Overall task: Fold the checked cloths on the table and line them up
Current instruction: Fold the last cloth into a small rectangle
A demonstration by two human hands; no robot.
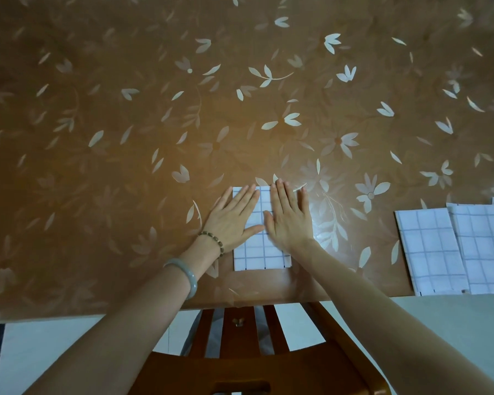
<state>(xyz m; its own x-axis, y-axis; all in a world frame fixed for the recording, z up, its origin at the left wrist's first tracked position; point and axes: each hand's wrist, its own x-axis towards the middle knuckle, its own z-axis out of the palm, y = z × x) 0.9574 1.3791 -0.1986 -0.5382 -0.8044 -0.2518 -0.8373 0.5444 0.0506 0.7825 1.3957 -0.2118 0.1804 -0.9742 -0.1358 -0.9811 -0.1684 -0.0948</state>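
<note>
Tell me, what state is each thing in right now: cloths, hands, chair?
checked cloth: folded, flat on the table, under both hands.
left hand: open, fingers straight, pressing the checked cloth.
right hand: open, fingers straight, pressing the checked cloth.
folded cloths: folded, flat, side by side at the table's right.
chair: upright, at the table's near edge.
</note>
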